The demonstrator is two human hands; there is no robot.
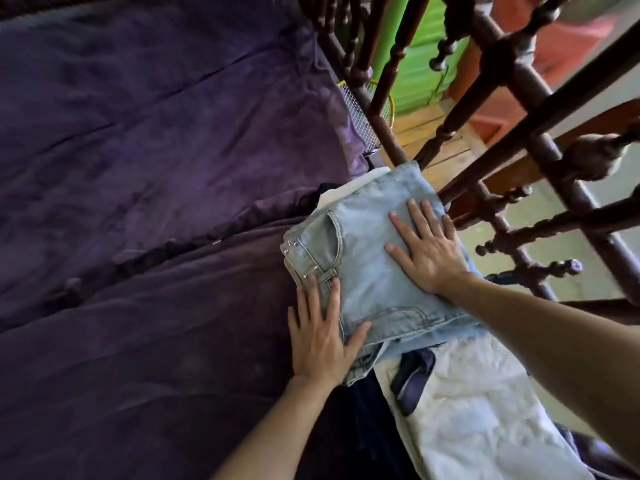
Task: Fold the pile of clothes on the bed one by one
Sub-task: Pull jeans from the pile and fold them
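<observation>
Here the folded jeans lie on the bed by the railing, over other clothes. The right hand presses on top and the left hand on their edge, fingers straight, gripping nothing. Best to press evenly, squaring the edges.

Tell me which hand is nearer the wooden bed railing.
Right. The right hand lies flat on the folded jeans, right beside the railing; the left hand presses the jeans' far edge, beside the purple bedspread.
</observation>
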